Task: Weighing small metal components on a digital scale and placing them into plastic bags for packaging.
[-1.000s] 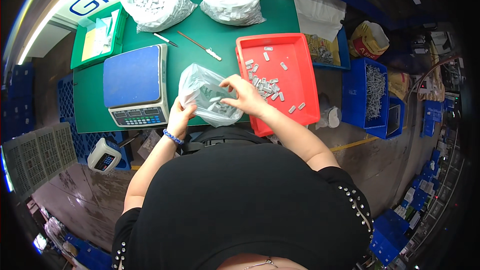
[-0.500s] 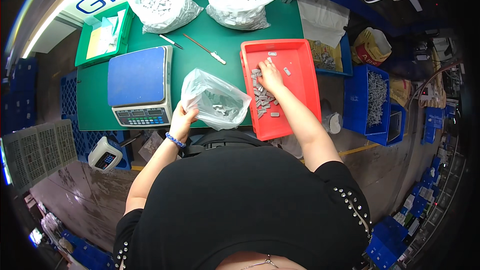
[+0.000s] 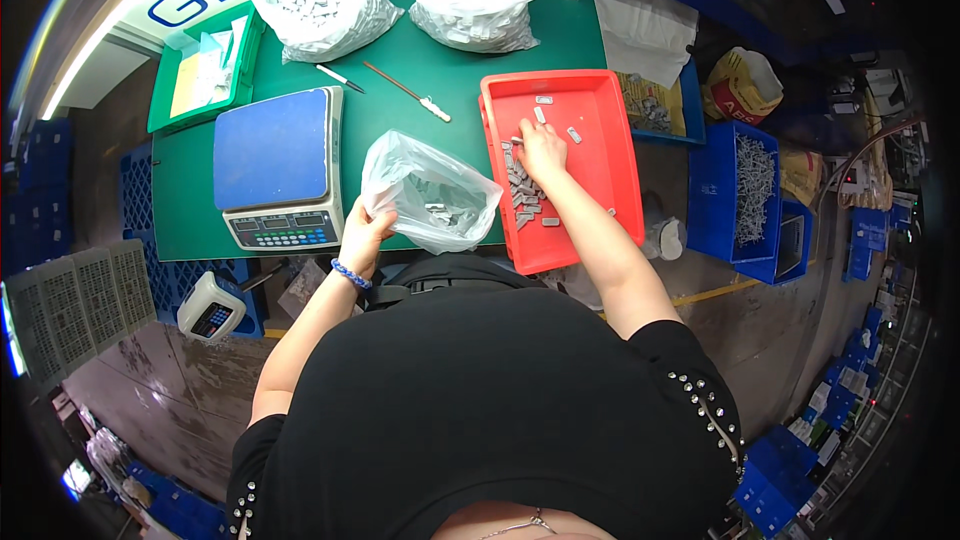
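Right of frame centre, grey pieces [image 3: 521, 198] trail downward from the right hand [image 3: 542, 152], fingers curled, grip unclear; the left hand [image 3: 367, 233] pinches the bag [image 3: 425, 198].

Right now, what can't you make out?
Head view: whether the right hand grips any grey pieces; its back hides the palm side.
Head view: how far the left hand wraps the bag; thumb and plastic partly hide it.
Head view: the bag's piece count; pieces overlap.
Head view: readings on the scale; too small.

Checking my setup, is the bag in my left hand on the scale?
No, the left hand holds the bag right of the scale.
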The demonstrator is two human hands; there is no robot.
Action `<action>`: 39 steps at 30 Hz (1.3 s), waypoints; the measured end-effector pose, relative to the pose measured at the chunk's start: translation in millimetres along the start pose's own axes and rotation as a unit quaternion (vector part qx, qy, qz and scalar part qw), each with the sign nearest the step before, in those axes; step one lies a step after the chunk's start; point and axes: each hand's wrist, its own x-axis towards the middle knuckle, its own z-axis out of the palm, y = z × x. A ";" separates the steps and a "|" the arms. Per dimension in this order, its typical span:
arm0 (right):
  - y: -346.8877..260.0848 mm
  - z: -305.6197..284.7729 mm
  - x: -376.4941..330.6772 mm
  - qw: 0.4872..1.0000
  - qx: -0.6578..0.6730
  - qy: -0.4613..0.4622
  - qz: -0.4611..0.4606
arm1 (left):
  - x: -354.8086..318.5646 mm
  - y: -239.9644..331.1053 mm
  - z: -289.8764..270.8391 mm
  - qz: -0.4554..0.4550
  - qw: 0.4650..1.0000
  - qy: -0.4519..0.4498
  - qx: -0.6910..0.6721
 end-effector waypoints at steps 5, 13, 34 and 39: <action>9.0 -0.4 -5.2 0.998 -0.003 0.044 -0.036 | 2.3 -2.4 -0.1 0.006 1.000 -0.009 -0.007; -85.1 -80.4 -52.5 0.816 0.574 -0.024 -0.073 | 2.4 0.9 3.0 0.006 1.000 -0.004 0.000; -24.4 10.4 -16.0 0.984 0.160 -0.061 0.042 | 6.9 -1.8 -7.4 0.033 0.997 -0.057 0.029; -18.6 9.1 -22.2 0.993 0.041 0.071 -0.081 | 18.5 -4.3 -5.9 -0.027 0.999 -0.019 0.022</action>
